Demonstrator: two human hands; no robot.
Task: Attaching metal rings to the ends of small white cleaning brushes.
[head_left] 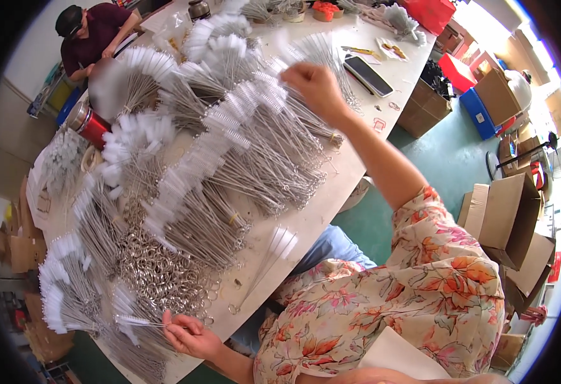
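My left hand (191, 336), low in the view by the table's near edge, pinches the thin wire of a white-bristled straw brush (138, 321). Beside it spreads a heap of shiny metal rings (165, 278). Over the far side of the brush piles reaches my right hand (312, 86), fingers curled; whatever they hold, if anything, cannot be made out. Below that hand lies a large stack of straw brushes (261, 141), wire stems toward me. A few loose brushes (283, 243) rest close to the table's edge between my hands.
More brush bundles cover the table (351, 150). A phone (368, 75) lies right of my right hand, and a red metal flask (88, 125) stands at the left. Another person (95, 32) sits at the far left. Cardboard boxes (504, 211) stand on the floor at right.
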